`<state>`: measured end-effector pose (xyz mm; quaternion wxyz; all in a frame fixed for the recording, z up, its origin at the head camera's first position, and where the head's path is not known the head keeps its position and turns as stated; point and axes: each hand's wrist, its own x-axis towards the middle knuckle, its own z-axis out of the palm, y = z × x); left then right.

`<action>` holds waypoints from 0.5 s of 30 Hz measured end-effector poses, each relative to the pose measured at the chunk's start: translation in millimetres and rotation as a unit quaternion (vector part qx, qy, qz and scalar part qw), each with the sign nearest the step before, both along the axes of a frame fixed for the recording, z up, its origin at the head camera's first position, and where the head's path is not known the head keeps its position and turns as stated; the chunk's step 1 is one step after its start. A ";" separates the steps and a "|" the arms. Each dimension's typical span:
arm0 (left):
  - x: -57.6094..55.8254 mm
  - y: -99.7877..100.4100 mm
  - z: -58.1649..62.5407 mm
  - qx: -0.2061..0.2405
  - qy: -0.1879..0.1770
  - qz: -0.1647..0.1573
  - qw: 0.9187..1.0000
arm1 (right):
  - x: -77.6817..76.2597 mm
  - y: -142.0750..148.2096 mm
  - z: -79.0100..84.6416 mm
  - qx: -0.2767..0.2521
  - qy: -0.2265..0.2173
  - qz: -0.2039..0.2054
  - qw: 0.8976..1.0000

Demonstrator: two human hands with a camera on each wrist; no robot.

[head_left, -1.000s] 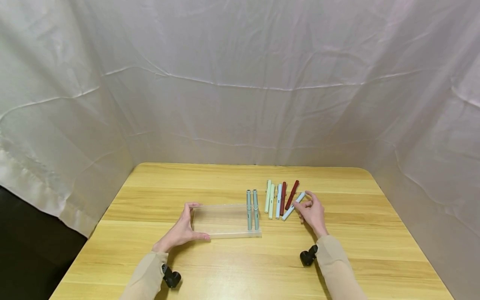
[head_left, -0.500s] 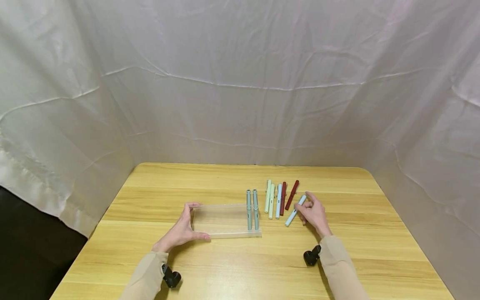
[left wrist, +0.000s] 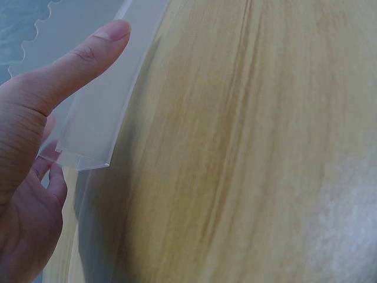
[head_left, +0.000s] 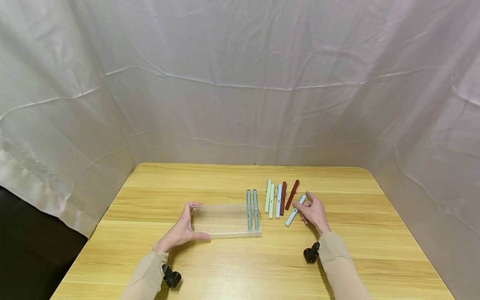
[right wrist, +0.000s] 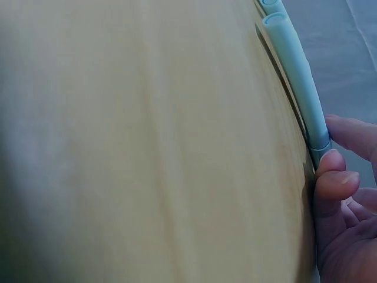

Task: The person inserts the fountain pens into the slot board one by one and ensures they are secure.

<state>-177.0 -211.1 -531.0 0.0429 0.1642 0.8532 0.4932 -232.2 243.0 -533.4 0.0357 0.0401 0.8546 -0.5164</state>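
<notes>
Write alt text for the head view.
A person's right hand holds a light-blue pen while the left hand grips a clear rack bearing two teal pens. Five more pens, green, blue and red, lie between on a wooden table.

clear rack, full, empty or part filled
Part filled: two grey-green pens lie at the right end of the clear rack; the stretch from them to the left hand bears none.

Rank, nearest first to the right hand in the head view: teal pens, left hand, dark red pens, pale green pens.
1. Dark red pens: slightly left.
2. Pale green pens: farther left.
3. Teal pens: left again, on the clear rack.
4. Left hand: farthest left, holding the rack.
</notes>
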 end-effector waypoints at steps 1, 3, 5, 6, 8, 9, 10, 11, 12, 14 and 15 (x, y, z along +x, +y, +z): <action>0.0 -0.1 0.0 -0.001 -0.001 0.000 1.000 | -0.9 0.2 -0.4 0.005 -0.001 0.001 1.000; 0.1 -0.1 0.2 -0.003 -0.002 0.001 1.000 | -2.4 -0.2 -0.9 0.013 -0.003 -0.002 1.000; 0.1 -0.1 0.4 -0.005 -0.003 0.001 1.000 | -3.6 -0.9 -1.1 0.022 -0.005 -0.001 1.000; 0.2 -0.1 0.5 -0.005 -0.003 0.001 1.000 | -3.9 -1.5 -0.9 0.025 -0.007 -0.002 1.000; 0.1 -0.2 0.6 -0.004 -0.002 0.001 1.000 | -4.3 -2.6 -0.7 0.028 -0.011 -0.005 1.000; 0.1 -0.2 0.7 -0.004 -0.001 0.001 1.000 | -4.3 -3.2 -0.4 0.029 -0.014 -0.006 0.999; 0.1 -0.1 0.7 -0.004 0.000 0.001 1.000 | -4.2 -3.7 -0.3 0.028 -0.016 -0.009 0.999; 0.0 -0.2 0.7 -0.003 0.000 0.001 1.000 | -4.1 -3.9 -0.3 0.027 -0.015 -0.009 0.999; -0.1 -0.2 0.7 -0.003 0.001 0.001 1.000 | -4.0 -4.3 -0.5 0.024 -0.015 -0.013 1.000; 0.0 -0.4 0.9 -0.003 0.002 0.000 1.000 | -3.6 -4.7 -0.5 0.019 -0.013 -0.015 1.000; 0.1 -0.5 1.0 -0.002 0.001 -0.001 1.000 | -3.3 -4.7 -0.4 0.018 -0.012 -0.017 1.000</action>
